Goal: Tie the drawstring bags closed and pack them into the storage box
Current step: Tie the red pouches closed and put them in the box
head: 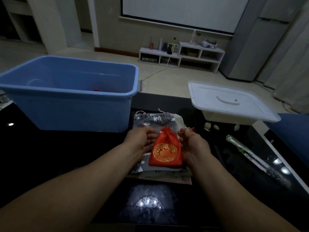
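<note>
A small red drawstring bag (165,150) with a gold round emblem lies on a stack of grey patterned bags (155,120) at the middle of the dark table. Its neck is gathered tight. My left hand (140,141) pinches the red cord at the left of the neck, and my right hand (192,144) pinches the cord at the right; the string runs taut between them. The blue storage box (70,94) stands open at the back left, with something small and red (95,89) showing inside near its front wall.
A white lid (230,101) rests on a pale container at the back right. Small pale objects (207,126) lie in front of it. A long clear plastic wrapper (250,156) lies along the table's right side. A lamp's reflection (148,202) glares near the front edge.
</note>
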Demonstrator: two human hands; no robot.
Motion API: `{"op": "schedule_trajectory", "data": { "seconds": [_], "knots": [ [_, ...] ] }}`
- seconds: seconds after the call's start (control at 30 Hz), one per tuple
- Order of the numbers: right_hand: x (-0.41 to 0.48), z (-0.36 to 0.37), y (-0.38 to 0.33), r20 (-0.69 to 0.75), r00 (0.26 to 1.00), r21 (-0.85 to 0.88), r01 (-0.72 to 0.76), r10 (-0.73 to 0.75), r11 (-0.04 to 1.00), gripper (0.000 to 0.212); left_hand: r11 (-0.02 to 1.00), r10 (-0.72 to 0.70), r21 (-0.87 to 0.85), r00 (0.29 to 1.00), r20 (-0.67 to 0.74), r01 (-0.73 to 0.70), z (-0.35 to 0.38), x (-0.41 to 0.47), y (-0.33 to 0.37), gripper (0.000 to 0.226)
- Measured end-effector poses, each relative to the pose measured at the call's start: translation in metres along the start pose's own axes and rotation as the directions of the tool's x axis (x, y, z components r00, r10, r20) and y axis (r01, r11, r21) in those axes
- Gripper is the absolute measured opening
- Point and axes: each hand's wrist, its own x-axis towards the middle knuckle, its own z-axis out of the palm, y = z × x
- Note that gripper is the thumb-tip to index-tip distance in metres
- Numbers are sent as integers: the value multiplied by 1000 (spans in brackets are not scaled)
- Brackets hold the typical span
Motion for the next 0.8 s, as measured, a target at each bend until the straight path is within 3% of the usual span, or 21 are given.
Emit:
{"op": "schedule_trajectory", "data": {
  "seconds": [0.23,0.3,0.37,0.5,0.7,0.8],
  "knots": [
    [6,-4,9,-31,1000,-106,1,-4,994,26,998,57,-38,998,-17,-58,2,-3,-3,25],
    [-1,-5,7,36,999,-188,46,-40,981,25,990,131,-43,991,-1,-131,-1,-6,1,25],
    [-8,-5,4,78,993,-272,111,-93,956,23,955,283,84,959,15,-283,-3,-7,2,26],
    [-13,-5,-1,148,929,-468,367,-339,804,21,685,576,425,797,181,-591,2,-4,2,26],
    [-9,-3,-1,376,788,-583,610,-488,537,14,399,597,566,673,437,-722,7,8,-13,13],
    [-7,-3,-4,431,721,-606,677,-543,418,17,367,613,560,646,454,-743,7,8,-16,14]
  ]
}}
